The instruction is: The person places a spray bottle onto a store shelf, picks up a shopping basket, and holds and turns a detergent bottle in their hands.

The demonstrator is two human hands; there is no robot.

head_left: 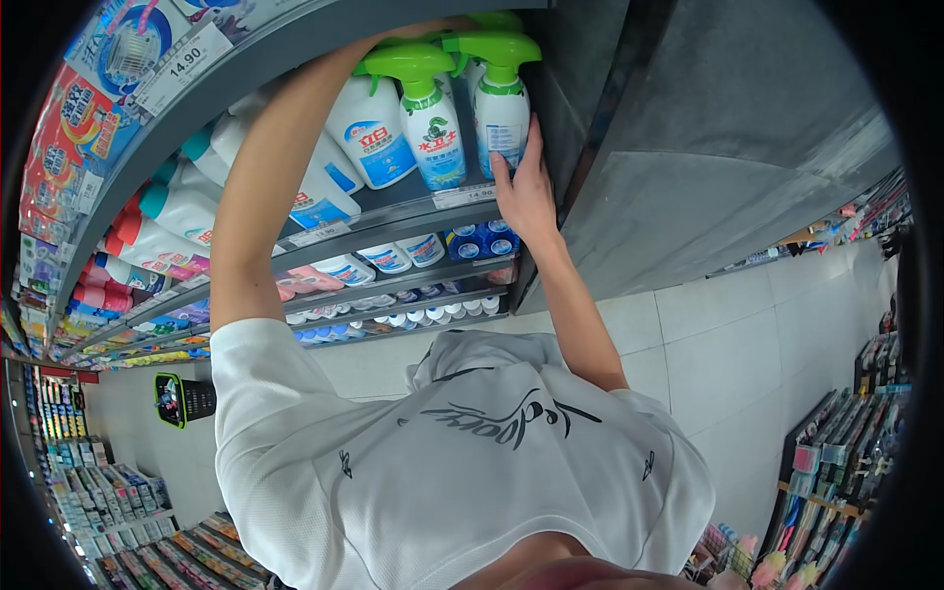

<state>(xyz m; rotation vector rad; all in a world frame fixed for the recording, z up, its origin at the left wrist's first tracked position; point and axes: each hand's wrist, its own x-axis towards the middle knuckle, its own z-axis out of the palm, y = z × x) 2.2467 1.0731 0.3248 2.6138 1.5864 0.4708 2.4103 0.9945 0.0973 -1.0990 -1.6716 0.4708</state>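
Clasping a green-topped white plastic spray bottle point(503, 116), already shelved upper centre, is the right hand point(524, 192); left hand's point(438, 28) grip unclear.

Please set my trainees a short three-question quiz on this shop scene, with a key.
1. Which hand touches the spray bottle nearest the grey panel? A) left B) right C) neither
2. True or false: the black basket has a red rim.
3. Fill in: the large price label at the upper left reads ____.

Key:
1. B: the right hand has its thumb on it.
2. False: the rim is green.
3. 14.90
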